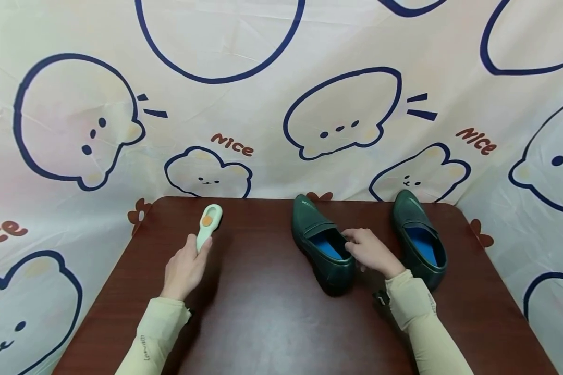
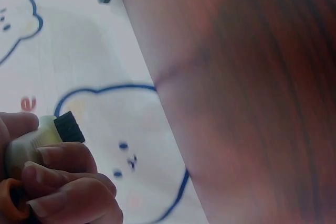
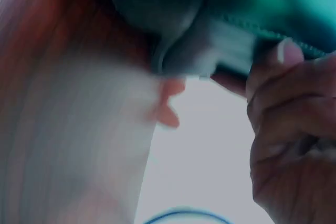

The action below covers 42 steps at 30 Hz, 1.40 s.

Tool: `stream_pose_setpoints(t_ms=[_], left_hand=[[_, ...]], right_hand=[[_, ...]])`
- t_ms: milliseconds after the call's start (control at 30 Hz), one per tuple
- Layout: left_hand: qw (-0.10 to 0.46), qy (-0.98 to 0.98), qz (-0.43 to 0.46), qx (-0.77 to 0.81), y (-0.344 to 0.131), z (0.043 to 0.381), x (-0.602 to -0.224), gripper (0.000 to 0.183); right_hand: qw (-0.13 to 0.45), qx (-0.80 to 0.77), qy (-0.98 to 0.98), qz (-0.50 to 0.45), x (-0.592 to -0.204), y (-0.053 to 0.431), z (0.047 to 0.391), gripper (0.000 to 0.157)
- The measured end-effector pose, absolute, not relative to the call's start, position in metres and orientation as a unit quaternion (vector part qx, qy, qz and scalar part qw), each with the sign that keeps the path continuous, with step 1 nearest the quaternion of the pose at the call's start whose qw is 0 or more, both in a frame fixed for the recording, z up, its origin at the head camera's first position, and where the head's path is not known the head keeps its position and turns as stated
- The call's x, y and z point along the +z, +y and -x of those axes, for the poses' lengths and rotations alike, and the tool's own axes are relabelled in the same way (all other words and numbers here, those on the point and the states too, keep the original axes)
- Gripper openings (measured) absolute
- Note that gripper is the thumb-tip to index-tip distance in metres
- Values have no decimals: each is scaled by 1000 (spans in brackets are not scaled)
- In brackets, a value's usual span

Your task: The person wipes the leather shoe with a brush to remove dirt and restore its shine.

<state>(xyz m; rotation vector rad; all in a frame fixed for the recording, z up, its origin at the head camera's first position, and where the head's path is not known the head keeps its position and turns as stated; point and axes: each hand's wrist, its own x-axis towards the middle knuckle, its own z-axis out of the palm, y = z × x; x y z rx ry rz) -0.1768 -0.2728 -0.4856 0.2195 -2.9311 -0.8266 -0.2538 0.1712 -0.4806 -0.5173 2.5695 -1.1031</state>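
My left hand grips a slim pale green handheld tool with an orange round spot near its rounded far end. The left wrist view has fingers curled round its light body, from which a dark textured block sticks out. With my right hand I hold the right side of a dark green loafer by its opening. A fingertip lies against the stitched edge of the shoe in the right wrist view. A blue insole shows inside the loafer, whose toe points toward the back.
A matching green loafer stands to the right, beside my right forearm, its toe also toward the back. The dark brown table ends at a pale cartoon-printed cloth, which hangs behind it and on both sides.
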Motion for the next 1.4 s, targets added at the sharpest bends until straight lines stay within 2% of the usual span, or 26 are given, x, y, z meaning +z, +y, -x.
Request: stream_pose_setpoints(t_ms=[133,367,567,700,1100,1267,1400], left_hand=[[43,-961,-91,-258,-298,168,-483,56],[32,-961,-123,-246,-340,154,-480,60],[11,-957,-155,-245,-363,148,-484,63],[-6,-954,-177,-244,-374,145,-488,65],[-48,-949,-194,-244,-390,141,-494,70],[-63,-949,-191,-243,-394,141,-499,72],[-68,-948,-190,-245,-396,139,-503,73]], right_hand=[[134,-425,879,167,-480,140,249,39],[121,-472,863,134,-485,58,242,48],[119,-495,850,137,-490,2,242,39],[123,-501,847,129,-492,-27,237,42],[133,-506,840,143,-494,-93,215,45],[155,-517,827,160,-493,-107,214,33],[187,-530,809,174,-496,-106,214,37]])
